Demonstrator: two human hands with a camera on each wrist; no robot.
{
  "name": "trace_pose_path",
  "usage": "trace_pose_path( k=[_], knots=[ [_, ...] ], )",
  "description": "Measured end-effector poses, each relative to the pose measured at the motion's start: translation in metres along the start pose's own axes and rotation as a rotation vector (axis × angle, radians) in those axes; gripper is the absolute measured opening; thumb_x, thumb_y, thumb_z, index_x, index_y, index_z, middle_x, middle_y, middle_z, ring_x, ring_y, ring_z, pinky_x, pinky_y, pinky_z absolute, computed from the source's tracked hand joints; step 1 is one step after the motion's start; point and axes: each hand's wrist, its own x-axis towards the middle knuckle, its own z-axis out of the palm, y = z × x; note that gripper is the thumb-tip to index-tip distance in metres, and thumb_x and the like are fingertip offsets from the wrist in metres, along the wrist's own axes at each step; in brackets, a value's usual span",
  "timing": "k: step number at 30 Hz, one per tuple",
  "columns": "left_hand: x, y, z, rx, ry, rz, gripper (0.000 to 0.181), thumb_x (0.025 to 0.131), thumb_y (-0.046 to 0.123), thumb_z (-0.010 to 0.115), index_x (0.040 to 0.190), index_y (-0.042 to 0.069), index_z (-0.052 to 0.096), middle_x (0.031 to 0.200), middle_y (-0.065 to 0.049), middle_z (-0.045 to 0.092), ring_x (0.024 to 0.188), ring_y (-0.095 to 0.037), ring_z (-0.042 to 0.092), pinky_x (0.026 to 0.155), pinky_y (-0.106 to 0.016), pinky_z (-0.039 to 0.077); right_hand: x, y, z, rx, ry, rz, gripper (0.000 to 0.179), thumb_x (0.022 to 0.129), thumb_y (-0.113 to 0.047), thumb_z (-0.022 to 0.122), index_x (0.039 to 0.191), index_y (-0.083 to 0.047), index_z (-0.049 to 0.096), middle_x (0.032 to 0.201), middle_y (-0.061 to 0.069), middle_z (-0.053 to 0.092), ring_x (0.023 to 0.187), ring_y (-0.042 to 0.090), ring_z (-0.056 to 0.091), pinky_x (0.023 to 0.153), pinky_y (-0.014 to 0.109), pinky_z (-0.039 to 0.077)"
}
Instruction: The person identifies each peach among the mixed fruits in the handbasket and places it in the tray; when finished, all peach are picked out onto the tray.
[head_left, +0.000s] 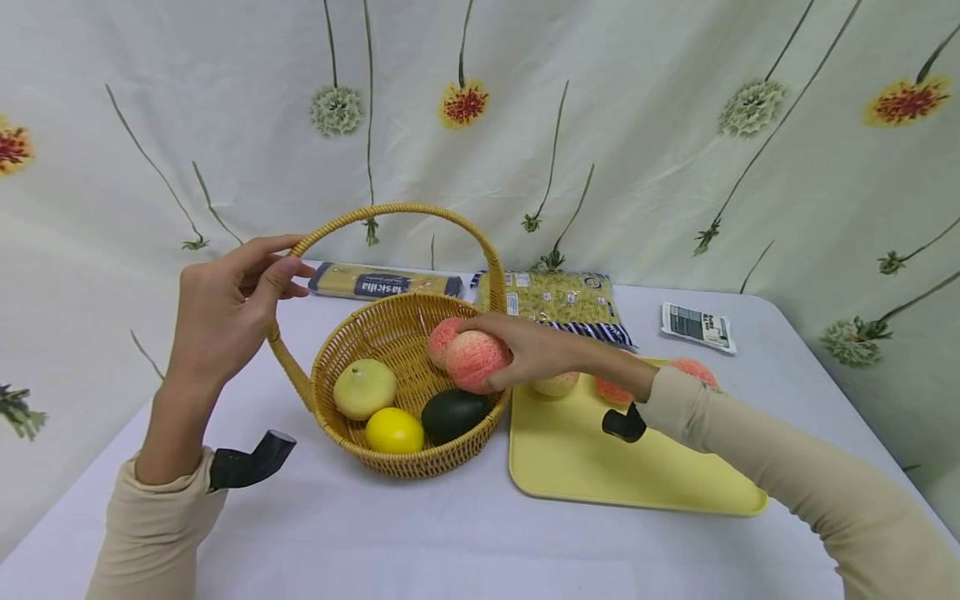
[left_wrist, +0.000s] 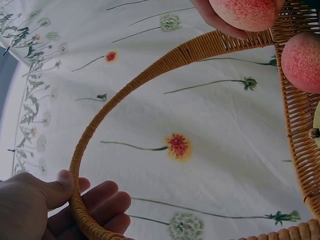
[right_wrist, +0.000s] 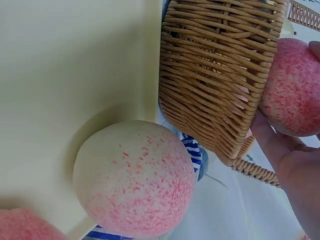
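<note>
My left hand (head_left: 228,308) holds the arched handle (head_left: 397,208) of a wicker basket (head_left: 427,465), thumb on one side and fingers on the other. A pink peach (head_left: 477,362) is gripped in my right hand (head_left: 532,346) over the basket's right rim. Inside the basket lie another peach (head_left: 442,340), a pale round fruit (head_left: 365,389), a yellow lemon (head_left: 394,431) and a dark green avocado (head_left: 454,415). The right wrist view shows the held peach (right_wrist: 292,90) close beside the basket wall (right_wrist: 215,75).
Right of the basket, a yellow tray (head_left: 600,467) carries several peaches, one a paler peach (right_wrist: 135,177). Behind stand a spaghetti pack (head_left: 386,283), a bag of pasta (head_left: 555,300) and a small white packet (head_left: 697,327). A flowered cloth (head_left: 637,167) hangs at the back.
</note>
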Motion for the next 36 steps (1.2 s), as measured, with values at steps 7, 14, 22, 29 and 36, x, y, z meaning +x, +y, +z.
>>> trace_pose_path(
  k=[7,14,22,29,36],
  knots=[
    [0.0,0.0,0.0,-0.006,-0.003,-0.005,0.029,0.093,0.008,0.062,0.121,0.008,0.067,0.087,-0.015,0.071,0.067,0.011,0.06,0.05,-0.009,0.045,-0.009,0.001,-0.006,0.119,0.039,-0.013,0.071,0.081,-0.022,0.065,0.144,-0.012,0.036,0.139,0.007,0.044,0.109,0.02,0.057,0.084,0.034,0.054],
    [0.001,0.001,0.001,-0.01,-0.007,0.001,0.029,0.093,0.008,0.062,0.121,0.007,0.066,0.087,-0.015,0.071,0.068,0.013,0.059,0.056,-0.006,0.046,-0.021,0.002,-0.011,0.176,0.075,0.014,0.062,0.081,-0.023,0.066,0.138,-0.017,0.042,0.131,0.003,0.05,0.106,0.019,0.059,0.083,0.034,0.054],
    [0.001,0.001,0.001,-0.008,-0.01,-0.002,0.029,0.093,0.008,0.062,0.121,0.007,0.066,0.087,-0.015,0.071,0.068,0.013,0.059,0.056,-0.006,0.046,-0.036,0.005,-0.016,0.181,0.043,0.023,0.058,0.083,-0.022,0.065,0.136,-0.019,0.045,0.13,0.0,0.05,0.108,0.019,0.057,0.087,0.04,0.052],
    [0.0,0.001,0.0,-0.005,-0.01,-0.011,0.029,0.093,0.008,0.062,0.122,0.008,0.066,0.087,-0.016,0.071,0.067,0.012,0.06,0.051,-0.008,0.045,-0.044,0.011,-0.02,0.189,0.017,-0.018,0.057,0.085,-0.022,0.064,0.138,-0.016,0.044,0.13,0.004,0.05,0.109,0.019,0.056,0.089,0.037,0.052],
    [0.0,0.001,0.0,-0.009,-0.004,-0.009,0.029,0.093,0.008,0.062,0.122,0.008,0.066,0.087,-0.017,0.071,0.067,0.012,0.06,0.049,-0.009,0.045,-0.056,0.011,-0.027,0.169,0.011,0.015,0.06,0.084,-0.024,0.066,0.139,-0.017,0.043,0.13,0.003,0.051,0.11,0.019,0.056,0.09,0.037,0.051]
  ],
)
